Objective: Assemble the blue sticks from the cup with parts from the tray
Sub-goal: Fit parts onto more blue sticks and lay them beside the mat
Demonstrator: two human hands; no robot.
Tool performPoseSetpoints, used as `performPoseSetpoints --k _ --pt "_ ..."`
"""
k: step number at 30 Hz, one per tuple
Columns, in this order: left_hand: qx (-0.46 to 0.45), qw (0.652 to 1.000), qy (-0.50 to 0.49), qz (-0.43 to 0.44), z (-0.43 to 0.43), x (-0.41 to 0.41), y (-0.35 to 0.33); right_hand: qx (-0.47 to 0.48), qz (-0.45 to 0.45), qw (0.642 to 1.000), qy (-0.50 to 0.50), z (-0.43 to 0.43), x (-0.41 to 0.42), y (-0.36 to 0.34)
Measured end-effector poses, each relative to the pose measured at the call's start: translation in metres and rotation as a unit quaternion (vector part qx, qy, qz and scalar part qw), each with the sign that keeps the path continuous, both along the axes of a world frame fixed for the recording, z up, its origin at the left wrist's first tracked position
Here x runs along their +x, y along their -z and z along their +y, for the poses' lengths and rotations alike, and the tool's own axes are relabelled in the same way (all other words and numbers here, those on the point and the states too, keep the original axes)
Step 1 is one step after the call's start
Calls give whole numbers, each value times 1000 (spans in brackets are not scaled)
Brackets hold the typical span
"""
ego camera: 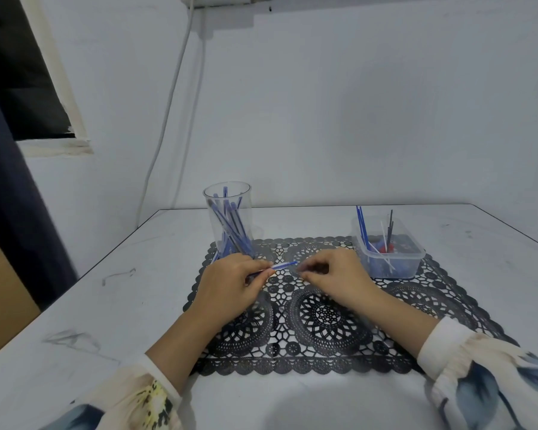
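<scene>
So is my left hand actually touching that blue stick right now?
Touching. The head view shows the left hand pinching the blue stick between its fingers, with the stick's free end pointing toward the right hand.

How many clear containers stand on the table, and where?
2. The clear cup of blue sticks stands on the mat's far left corner; the plastic tray of parts sits on its far right corner. None appears hidden.

Both my forearms angle in from the near edge and meet in the middle. My left hand [230, 283] is knuckles-up, pinching a blue stick [281, 265] between thumb and fingers. My right hand [333, 274] sits just right of it, fingers curled toward the stick's tip. Too blurry to tell if it's gripping anything.
</scene>
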State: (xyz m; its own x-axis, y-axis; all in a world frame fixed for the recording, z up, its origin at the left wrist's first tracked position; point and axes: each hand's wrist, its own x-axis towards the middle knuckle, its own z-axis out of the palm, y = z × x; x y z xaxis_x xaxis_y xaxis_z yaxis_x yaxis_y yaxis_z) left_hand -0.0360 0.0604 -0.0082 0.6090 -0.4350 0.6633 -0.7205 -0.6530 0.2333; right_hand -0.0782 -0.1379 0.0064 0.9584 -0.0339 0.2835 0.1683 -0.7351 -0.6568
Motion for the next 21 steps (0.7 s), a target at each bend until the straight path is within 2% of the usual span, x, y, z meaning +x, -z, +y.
performPoseSetpoints --k 7,21 --pt "0 1000 0 -3 0 0 -1 188 -22 981 27 2 0 -3" --pt "-15 999 37 -15 -3 -3 -1 260 -3 965 -22 8 -7 -5"
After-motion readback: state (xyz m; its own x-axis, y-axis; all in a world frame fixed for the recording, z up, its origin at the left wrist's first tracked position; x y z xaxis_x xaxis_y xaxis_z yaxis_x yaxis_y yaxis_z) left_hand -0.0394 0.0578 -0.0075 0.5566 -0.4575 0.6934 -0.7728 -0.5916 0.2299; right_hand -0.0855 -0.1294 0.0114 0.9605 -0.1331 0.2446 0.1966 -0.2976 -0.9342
